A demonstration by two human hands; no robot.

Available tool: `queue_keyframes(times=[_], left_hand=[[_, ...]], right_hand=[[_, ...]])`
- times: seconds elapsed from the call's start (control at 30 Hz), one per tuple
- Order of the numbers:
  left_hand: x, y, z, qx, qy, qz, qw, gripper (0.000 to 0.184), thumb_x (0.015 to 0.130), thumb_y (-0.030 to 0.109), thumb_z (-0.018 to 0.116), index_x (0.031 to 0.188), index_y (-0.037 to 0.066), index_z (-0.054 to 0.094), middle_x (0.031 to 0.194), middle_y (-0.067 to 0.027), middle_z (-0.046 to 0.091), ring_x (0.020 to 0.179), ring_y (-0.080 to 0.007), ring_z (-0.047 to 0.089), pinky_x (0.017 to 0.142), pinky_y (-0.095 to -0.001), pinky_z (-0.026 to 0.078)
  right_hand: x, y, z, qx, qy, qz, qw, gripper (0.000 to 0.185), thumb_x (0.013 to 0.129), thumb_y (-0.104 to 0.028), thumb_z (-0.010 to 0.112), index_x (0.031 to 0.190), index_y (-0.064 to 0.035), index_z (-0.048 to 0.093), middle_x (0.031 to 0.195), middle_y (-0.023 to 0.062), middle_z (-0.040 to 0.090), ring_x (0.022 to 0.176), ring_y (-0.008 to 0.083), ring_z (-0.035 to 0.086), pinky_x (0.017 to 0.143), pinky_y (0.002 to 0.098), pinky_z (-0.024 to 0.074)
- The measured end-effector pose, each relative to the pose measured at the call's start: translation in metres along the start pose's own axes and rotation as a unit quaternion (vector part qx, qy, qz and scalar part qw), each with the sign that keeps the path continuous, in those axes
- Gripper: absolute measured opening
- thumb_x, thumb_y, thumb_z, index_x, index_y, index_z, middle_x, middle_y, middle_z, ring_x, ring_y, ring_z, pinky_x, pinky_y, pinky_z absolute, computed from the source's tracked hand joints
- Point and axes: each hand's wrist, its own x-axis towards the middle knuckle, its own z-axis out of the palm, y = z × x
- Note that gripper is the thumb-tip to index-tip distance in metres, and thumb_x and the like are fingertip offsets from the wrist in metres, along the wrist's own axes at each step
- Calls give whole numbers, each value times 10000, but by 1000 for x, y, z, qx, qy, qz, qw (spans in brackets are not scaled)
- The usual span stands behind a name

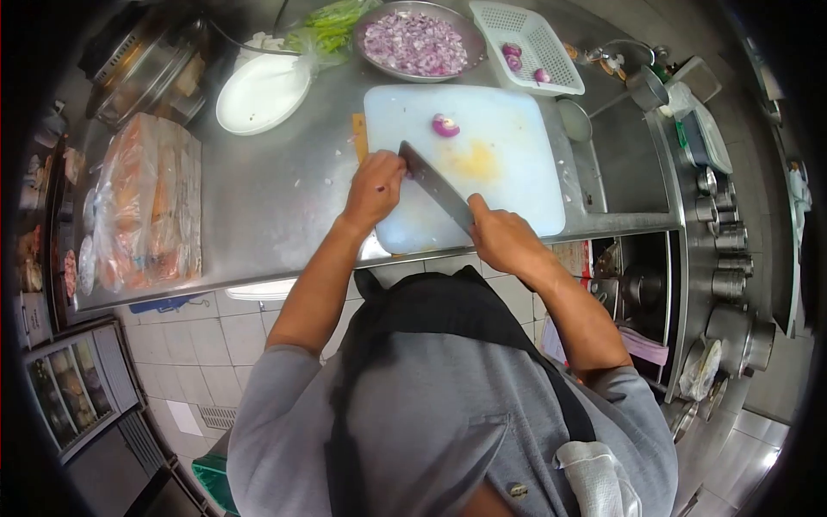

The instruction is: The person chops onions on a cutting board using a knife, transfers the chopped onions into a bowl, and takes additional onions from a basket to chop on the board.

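Right hand (508, 239), center of frame, fingers wrapped tight round the handle of a cleaver (438, 191); blade slants up-left over the cutting board (525, 181). Left hand (376, 185), just left of it, over the board's left edge, fingers curled in close by the blade tip; can't tell if they pinch anything. Peeled purple onion piece (445, 127) lies on the board, upper center, apart from both hands and just beyond the blade tip. Yellowish stain on the board, right of the blade. Top center: metal bowl (471, 43) of chopped purple onion (413, 41). Right of it, white basket (556, 52) with a few onions (512, 57). Upper left: white plate (263, 96), leafy greens (332, 28) behind. Left: plastic-wrapped bundle (148, 202) on the steel counter (258, 185).
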Motion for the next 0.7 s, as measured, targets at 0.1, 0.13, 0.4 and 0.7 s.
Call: queue_keyframes(times=[0.1,0.13,0.4,0.7], left_hand=[[12,1,-4,21,-22,0,1000,166,852,-12,709,1007,27,664,995,-136,652,982,-364,623,870,-446,508],[15,5,-6,30,-32,-3,999,193,850,-7,730,1030,25,667,1017,-137,658,1007,-358,635,883,-437,515],[28,22,1,67,-108,-33,991,177,856,48,716,1027,50,672,974,-146,653,950,-386,622,841,-474,508],[32,33,10,80,-112,-70,988,126,893,51,714,1015,30,694,968,-156,667,929,-386,650,818,-460,523]], right_hand=[[-14,0,-21,6,31,0,1000,212,954,-53,567,1115,5,442,817,306,690,807,535,679,751,623,508],[-21,3,-25,12,44,5,999,209,959,-59,564,1116,5,442,818,308,690,809,536,679,754,625,508],[-17,58,9,4,45,32,998,196,984,-92,552,1115,7,445,810,293,693,812,515,684,755,620,507],[4,32,-6,-10,20,-39,999,154,965,-33,499,1106,18,465,795,297,690,772,505,685,717,603,516]])
